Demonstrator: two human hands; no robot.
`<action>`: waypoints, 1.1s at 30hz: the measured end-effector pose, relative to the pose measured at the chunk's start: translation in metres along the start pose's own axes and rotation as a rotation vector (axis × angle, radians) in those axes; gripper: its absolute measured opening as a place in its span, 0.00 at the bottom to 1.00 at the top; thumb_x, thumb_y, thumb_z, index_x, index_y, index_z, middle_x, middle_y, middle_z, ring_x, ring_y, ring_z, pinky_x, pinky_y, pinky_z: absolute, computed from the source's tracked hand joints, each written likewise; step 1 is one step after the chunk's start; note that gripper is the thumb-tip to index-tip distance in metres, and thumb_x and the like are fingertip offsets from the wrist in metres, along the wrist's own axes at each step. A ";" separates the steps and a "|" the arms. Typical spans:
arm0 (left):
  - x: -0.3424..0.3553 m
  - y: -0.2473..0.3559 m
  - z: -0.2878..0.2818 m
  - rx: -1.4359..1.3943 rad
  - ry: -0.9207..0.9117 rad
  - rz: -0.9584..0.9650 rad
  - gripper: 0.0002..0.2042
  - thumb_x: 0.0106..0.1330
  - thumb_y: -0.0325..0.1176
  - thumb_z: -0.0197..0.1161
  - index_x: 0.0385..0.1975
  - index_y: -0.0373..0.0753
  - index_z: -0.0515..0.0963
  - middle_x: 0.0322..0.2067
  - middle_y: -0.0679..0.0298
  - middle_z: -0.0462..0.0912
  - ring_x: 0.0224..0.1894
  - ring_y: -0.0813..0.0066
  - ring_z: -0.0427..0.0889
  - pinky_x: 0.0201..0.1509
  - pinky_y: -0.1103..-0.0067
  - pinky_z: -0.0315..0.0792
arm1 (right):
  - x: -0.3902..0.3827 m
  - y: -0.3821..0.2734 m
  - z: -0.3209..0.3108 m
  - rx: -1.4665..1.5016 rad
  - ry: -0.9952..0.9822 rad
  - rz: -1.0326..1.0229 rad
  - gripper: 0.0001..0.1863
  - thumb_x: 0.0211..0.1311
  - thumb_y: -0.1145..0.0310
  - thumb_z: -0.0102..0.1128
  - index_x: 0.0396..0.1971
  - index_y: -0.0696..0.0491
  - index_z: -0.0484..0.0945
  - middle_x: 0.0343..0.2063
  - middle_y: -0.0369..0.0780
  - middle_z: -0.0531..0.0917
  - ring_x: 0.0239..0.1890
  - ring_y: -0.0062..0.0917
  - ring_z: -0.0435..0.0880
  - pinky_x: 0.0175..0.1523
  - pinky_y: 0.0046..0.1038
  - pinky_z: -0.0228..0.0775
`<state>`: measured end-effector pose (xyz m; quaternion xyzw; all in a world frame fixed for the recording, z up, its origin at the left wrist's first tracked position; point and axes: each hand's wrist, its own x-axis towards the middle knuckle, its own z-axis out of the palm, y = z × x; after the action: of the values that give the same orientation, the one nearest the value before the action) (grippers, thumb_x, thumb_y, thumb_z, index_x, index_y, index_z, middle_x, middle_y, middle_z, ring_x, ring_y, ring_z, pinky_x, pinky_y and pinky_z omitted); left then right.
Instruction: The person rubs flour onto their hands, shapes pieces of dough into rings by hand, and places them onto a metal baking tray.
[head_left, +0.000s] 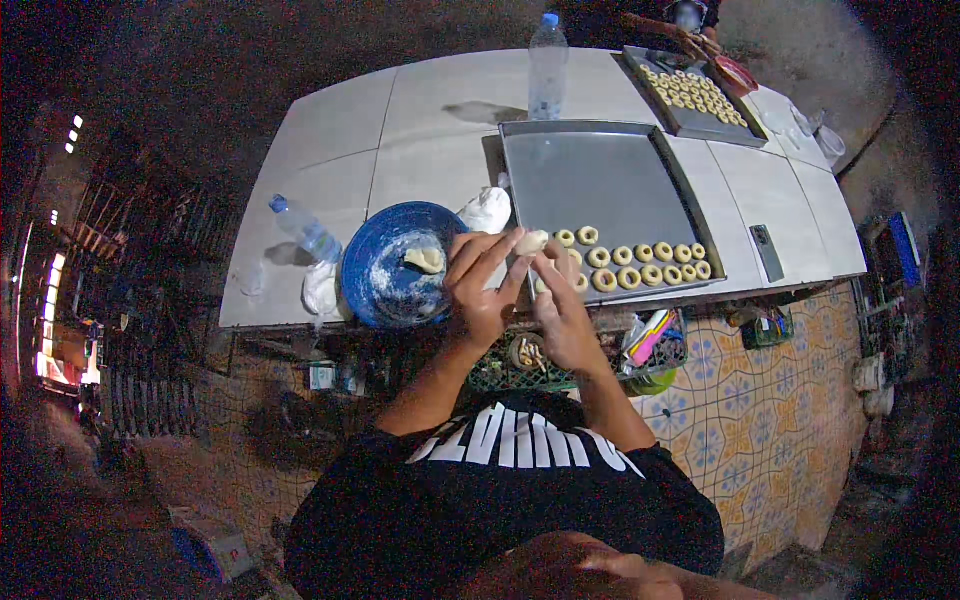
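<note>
Between my two hands, above the near left corner of a metal baking tray (590, 165), I hold a small piece of pale dough (531, 243). The fingers of my left hand (483, 290) close on it from the left. My right hand (568, 318) pinches at it from the right and below. Rows of dough rings (628, 277) lie along the tray's near side, some partly hidden behind my right hand. To the left stands a blue basin (372, 222) dusted with white flour, with a larger lump of dough (427, 261) inside.
White bags (487, 211) sit beside the basin. One clear bottle (547, 70) stands behind the tray; another bottle (306, 230) lies at left. A phone (767, 252) rests at right. Across the table, another person's hands (697, 42) are by a second tray (690, 122) of dough rings.
</note>
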<state>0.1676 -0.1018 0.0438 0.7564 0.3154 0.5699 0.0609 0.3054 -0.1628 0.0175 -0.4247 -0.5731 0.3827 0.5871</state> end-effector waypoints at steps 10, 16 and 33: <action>-0.011 -0.006 0.013 -0.273 -0.088 -0.330 0.19 0.62 0.26 0.74 0.54 0.33 0.85 0.47 0.53 0.87 0.48 0.60 0.86 0.57 0.70 0.77 | -0.006 0.016 -0.010 0.132 -0.089 0.020 0.45 0.73 0.30 0.45 0.75 0.51 0.67 0.78 0.50 0.55 0.79 0.47 0.52 0.82 0.47 0.36; -0.020 -0.006 0.023 -0.344 -0.037 -0.347 0.16 0.64 0.28 0.74 0.51 0.33 0.86 0.48 0.54 0.87 0.51 0.61 0.85 0.59 0.70 0.75 | -0.012 0.005 -0.010 0.436 -0.127 0.187 0.47 0.79 0.31 0.29 0.79 0.57 0.55 0.81 0.47 0.52 0.83 0.41 0.44 0.83 0.39 0.33; -0.045 -0.040 0.041 -1.543 -0.242 -1.474 0.07 0.75 0.36 0.65 0.45 0.43 0.83 0.38 0.69 0.86 0.42 0.79 0.85 0.48 0.77 0.80 | 0.006 -0.005 -0.010 -0.948 0.241 -0.070 0.19 0.65 0.50 0.68 0.43 0.51 0.87 0.61 0.45 0.76 0.65 0.49 0.68 0.68 0.58 0.55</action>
<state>0.1819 -0.0837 -0.0253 0.1884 0.2409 0.3591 0.8818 0.3156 -0.1592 0.0242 -0.6670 -0.6262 0.0079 0.4037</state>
